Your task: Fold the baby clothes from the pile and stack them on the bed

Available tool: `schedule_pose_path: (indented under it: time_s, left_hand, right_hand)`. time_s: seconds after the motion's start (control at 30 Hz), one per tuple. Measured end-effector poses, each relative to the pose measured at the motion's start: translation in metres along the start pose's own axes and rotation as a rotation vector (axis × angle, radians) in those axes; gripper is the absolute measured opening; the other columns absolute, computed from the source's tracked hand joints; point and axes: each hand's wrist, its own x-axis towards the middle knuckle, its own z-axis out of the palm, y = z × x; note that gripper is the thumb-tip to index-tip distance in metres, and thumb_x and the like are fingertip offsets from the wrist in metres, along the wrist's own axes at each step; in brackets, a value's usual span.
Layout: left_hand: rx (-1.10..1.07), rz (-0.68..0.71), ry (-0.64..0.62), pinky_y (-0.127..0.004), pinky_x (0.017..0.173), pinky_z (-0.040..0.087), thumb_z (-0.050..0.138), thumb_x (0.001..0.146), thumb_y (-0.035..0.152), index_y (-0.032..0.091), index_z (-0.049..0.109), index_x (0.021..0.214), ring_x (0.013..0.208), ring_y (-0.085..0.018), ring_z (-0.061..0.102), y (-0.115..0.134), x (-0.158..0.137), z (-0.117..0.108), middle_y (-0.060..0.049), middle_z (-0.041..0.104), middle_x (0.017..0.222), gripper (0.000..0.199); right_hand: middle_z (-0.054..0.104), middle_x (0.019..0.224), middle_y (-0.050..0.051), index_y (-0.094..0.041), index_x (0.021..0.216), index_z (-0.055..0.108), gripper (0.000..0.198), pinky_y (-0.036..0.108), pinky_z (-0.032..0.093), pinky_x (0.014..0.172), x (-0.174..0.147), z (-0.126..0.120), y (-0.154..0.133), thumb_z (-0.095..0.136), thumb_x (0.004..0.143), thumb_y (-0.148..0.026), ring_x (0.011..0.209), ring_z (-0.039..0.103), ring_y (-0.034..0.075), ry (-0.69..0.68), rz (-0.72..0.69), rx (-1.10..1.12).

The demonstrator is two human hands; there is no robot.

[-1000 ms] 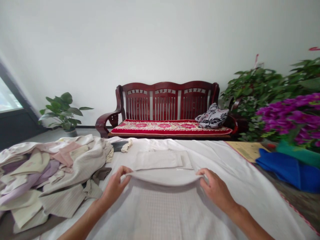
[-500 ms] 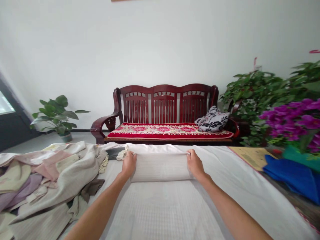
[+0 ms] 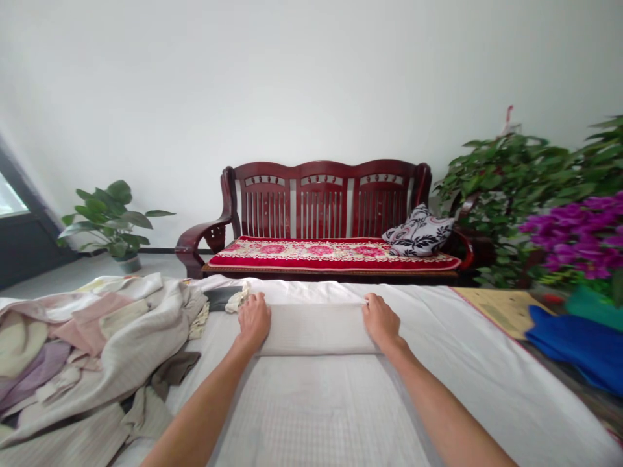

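Note:
A pale, finely striped cloth (image 3: pixel 316 402) lies flat in front of me, its far end turned over into a wide band. My left hand (image 3: pixel 254 322) is closed at the far left corner of that band, fingers curled over the edge. At the opposite corner, my right hand (image 3: pixel 382 322) pinches the edge in the same way. The band lies low against the white sheet (image 3: pixel 487 376). Right beside the left fingers is a cream ruffled piece of fabric (image 3: pixel 237 299) on a dark grey cloth (image 3: pixel 221 298).
A heap of clothes (image 3: pixel 111 344) fills the left side. To the right are a blue cloth (image 3: pixel 574 347), a yellowish board (image 3: pixel 496 308) and purple flowers (image 3: pixel 579 233). A red wooden bench (image 3: pixel 321 207) with a patterned cushion (image 3: pixel 421 233) stands behind, and a potted plant (image 3: pixel 111 220) at left.
Both hands have lowered the far edge of the cloth slightly, and the folded band lies flatter. My fingers are curled more over the corners. The view has shifted a little left.

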Motion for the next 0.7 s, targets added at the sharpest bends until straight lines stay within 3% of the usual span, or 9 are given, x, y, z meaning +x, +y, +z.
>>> schedule_pose_path:
  time_s: [0.07, 0.13, 0.27, 0.43, 0.7]
  left_hand:
    - [0.047, 0.171, 0.076, -0.046, 0.103, 0.040, 0.043, 0.092, 0.016, 0.013, 0.057, 0.126, 0.124, -0.032, 0.055, 0.010, -0.007, -0.001, -0.018, 0.059, 0.134, 0.037]
    - [0.032, 0.367, 0.072, -0.044, 0.110, 0.035, 0.039, 0.096, 0.019, 0.016, 0.057, 0.130, 0.134, -0.029, 0.047, 0.023, -0.018, 0.002, -0.013, 0.054, 0.143, 0.038]
    - [0.005, 0.574, -0.031, -0.048, 0.116, 0.030, 0.031, 0.102, 0.030, 0.018, 0.049, 0.141, 0.142, -0.028, 0.038, 0.040, -0.036, 0.018, -0.010, 0.047, 0.151, 0.044]
    - [0.097, 0.578, -0.105, -0.055, 0.113, 0.032, 0.033, 0.102, 0.043, 0.020, 0.043, 0.147, 0.143, -0.034, 0.036, 0.027, -0.035, 0.033, -0.013, 0.042, 0.154, 0.052]
    - [0.128, 0.481, -0.239, -0.053, 0.114, 0.030, 0.029, 0.102, 0.045, 0.024, 0.039, 0.150, 0.144, -0.032, 0.034, -0.004, -0.009, 0.029, -0.010, 0.040, 0.156, 0.053]
  right_hand:
    - [0.063, 0.126, 0.014, -0.017, 0.123, 0.058, 0.033, 0.037, 0.043, 0.097, -0.009, -0.003, -0.015, 0.039, 0.097, -0.023, 0.117, 0.058, 0.026, 0.080, -0.147, -0.020]
    - [0.058, 0.137, 0.014, -0.015, 0.128, 0.057, 0.038, 0.038, 0.031, 0.112, -0.022, 0.001, -0.037, 0.037, 0.097, -0.021, 0.133, 0.046, 0.025, 0.093, -0.349, 0.009]
    - [0.042, 0.155, 0.010, -0.016, 0.146, 0.045, 0.050, 0.041, 0.021, 0.120, -0.052, 0.021, -0.078, 0.033, 0.100, -0.032, 0.145, 0.030, 0.023, -0.123, -0.596, 0.071]
    - [0.033, 0.159, 0.009, -0.016, 0.151, 0.038, 0.059, 0.046, 0.014, 0.121, -0.052, 0.031, -0.075, 0.025, 0.101, -0.045, 0.149, 0.023, 0.023, -0.288, -0.565, 0.006]
    - [0.031, 0.160, 0.008, -0.018, 0.153, 0.034, 0.058, 0.048, 0.017, 0.120, -0.015, 0.017, -0.009, 0.025, 0.101, -0.042, 0.149, 0.022, 0.023, -0.296, -0.352, -0.143]
